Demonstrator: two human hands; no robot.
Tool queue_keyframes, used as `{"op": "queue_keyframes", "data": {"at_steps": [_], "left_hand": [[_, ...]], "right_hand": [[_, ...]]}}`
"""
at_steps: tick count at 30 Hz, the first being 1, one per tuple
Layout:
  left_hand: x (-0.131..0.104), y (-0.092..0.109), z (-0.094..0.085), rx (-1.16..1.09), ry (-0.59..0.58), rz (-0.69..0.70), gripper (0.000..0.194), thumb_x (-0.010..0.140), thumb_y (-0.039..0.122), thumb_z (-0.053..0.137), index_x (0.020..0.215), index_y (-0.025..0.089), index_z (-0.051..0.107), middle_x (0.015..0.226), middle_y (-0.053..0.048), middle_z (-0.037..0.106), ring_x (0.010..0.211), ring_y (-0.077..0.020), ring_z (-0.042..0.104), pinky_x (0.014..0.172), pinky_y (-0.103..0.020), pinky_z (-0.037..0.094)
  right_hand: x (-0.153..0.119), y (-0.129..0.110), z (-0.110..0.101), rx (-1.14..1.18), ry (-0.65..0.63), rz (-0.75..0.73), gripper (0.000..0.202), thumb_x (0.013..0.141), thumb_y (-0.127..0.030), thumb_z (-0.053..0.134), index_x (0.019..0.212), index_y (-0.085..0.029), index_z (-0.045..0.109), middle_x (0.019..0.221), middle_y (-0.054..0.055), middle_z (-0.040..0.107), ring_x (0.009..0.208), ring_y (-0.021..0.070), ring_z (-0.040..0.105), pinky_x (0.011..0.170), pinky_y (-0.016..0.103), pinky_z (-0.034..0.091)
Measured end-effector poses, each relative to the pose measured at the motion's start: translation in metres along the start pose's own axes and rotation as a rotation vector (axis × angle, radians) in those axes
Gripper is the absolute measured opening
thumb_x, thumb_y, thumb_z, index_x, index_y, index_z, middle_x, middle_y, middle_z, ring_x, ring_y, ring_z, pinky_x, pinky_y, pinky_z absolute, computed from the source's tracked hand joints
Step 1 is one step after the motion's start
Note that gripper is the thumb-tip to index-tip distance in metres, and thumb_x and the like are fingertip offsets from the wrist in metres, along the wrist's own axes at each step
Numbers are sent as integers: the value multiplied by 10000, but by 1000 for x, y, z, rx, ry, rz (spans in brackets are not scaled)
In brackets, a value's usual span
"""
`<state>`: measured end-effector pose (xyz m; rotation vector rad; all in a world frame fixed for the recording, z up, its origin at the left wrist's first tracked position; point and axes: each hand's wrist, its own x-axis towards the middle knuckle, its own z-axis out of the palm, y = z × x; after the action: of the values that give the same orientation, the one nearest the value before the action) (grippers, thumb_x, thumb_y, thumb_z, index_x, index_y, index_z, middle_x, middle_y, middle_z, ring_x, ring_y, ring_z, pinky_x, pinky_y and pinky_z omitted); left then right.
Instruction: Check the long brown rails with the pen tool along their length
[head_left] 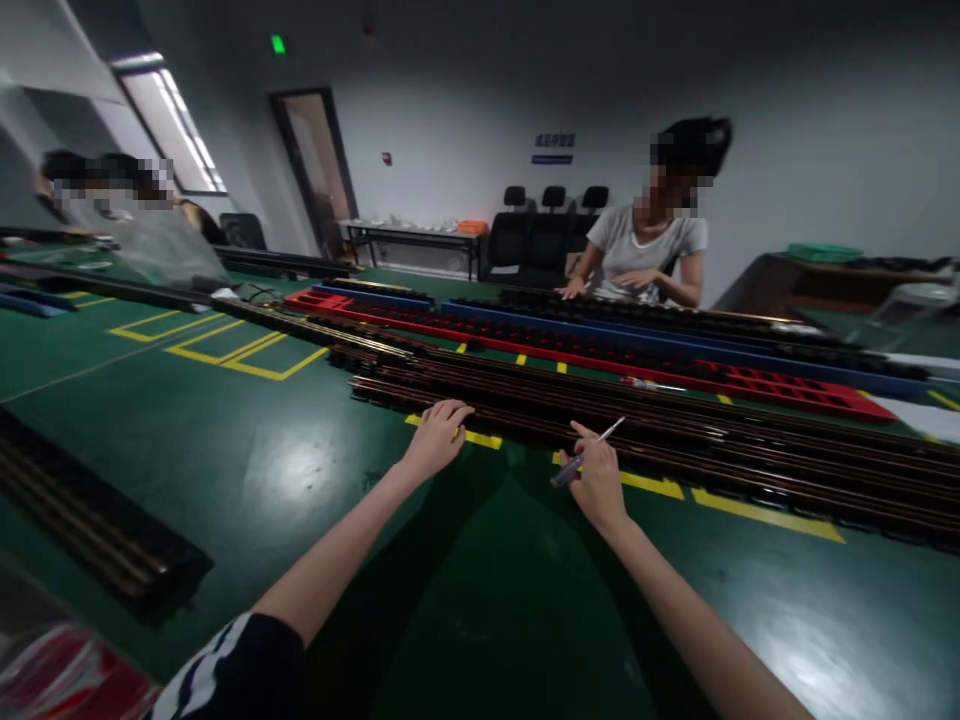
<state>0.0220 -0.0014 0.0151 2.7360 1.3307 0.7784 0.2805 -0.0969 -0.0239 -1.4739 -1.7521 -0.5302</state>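
A bundle of long dark strips (pixel 660 440) with coppery lines along them runs across the green table. At its near edge, my left hand (pixel 439 440) rests with lightly bent fingers over the strips; whether it presses on one I cannot tell. My right hand (pixel 598 478), farther right along the same edge, is closed around a screwdriver (pixel 568 471). The metal shaft points up and right over the strips, and the index finger stretches out toward them.
Beyond the strips lie a long red slotted tray (pixel 810 385) and a blue tray (pixel 630 338) with dark parts. A co-worker (pixel 649 250) sits across the table. Another dark strip bundle (pixel 90 510) is at left. Yellow tape (pixel 281 375) marks the green tabletop (pixel 300 470).
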Motion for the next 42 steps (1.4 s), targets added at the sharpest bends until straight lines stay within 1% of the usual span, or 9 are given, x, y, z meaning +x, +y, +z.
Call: {"op": "queue_keyframes", "data": {"at_steps": [4, 7, 10, 14, 17, 22, 31, 38, 42], "left_hand": [[39, 20, 27, -20, 198, 17, 376, 871, 151, 390, 1209, 202, 546, 1209, -92, 583, 1159, -231, 497, 997, -401, 382], [57, 19, 41, 5, 177, 80, 375, 903, 187, 372, 1243, 185, 530, 1255, -105, 573, 1208, -247, 481, 1033, -423, 347], [66, 11, 51, 49, 168, 88, 373, 911, 231, 399, 1258, 173, 523, 1309, -113, 546, 1262, -263, 440, 1075, -451, 292], [68, 4, 60, 62, 188, 71, 389, 899, 322, 455, 1259, 192, 524, 1273, -118, 573, 1227, -286, 468, 1056, -478, 302], [65, 4, 65, 53, 257, 60, 335, 897, 329, 462, 1188, 205, 571, 1174, -112, 620, 1134, -282, 524, 1021, -475, 328], [60, 6, 68, 45, 358, 93, 279, 887, 315, 493, 1115, 193, 597, 1135, -112, 635, 1104, -286, 531, 1001, -458, 322], [50, 13, 64, 39, 545, 129, 164, 833, 245, 585, 992, 222, 621, 1086, -95, 656, 1050, -279, 560, 930, -442, 324], [42, 26, 58, 101, 743, 289, 136, 870, 289, 555, 965, 212, 615, 972, -77, 685, 1013, -242, 597, 946, -396, 313], [29, 45, 53, 44, 728, 400, 196, 890, 341, 533, 1029, 221, 601, 1035, -59, 694, 1047, -219, 601, 967, -386, 293]], "right_hand": [[-6, 58, -23, -236, 140, 79, 75, 853, -207, 522, 852, -207, 447, 1171, 161, 617, 1082, 283, 563, 849, 412, 409], [-12, 90, -37, -360, 164, 142, 81, 852, -237, 544, 883, -197, 481, 1173, 148, 626, 1138, 297, 529, 890, 421, 371], [-15, 106, -44, -400, 202, 205, 118, 857, -270, 550, 925, -189, 497, 1209, 159, 609, 1183, 305, 497, 904, 430, 343], [-14, 110, -41, -371, 184, 201, 149, 865, -268, 535, 985, -184, 504, 1248, 168, 583, 1217, 291, 479, 916, 418, 318], [-12, 107, -38, -316, 127, 156, 108, 883, -241, 496, 979, -194, 510, 1144, 138, 641, 1154, 266, 537, 901, 401, 311], [-10, 102, -40, -312, 159, 220, 53, 857, -226, 521, 874, -207, 475, 1096, 112, 648, 1009, 256, 575, 861, 386, 311], [-15, 98, -44, -398, 274, 210, 181, 759, -101, 541, 803, -218, 410, 954, 69, 657, 856, 237, 550, 798, 370, 291], [-30, 94, -67, -465, 427, 169, 304, 699, -41, 522, 856, -241, 356, 962, 25, 612, 948, 226, 554, 827, 372, 285], [-45, 94, -86, -429, 428, 223, 340, 646, -25, 496, 870, -238, 354, 1009, 46, 602, 964, 235, 546, 825, 382, 293]]}}
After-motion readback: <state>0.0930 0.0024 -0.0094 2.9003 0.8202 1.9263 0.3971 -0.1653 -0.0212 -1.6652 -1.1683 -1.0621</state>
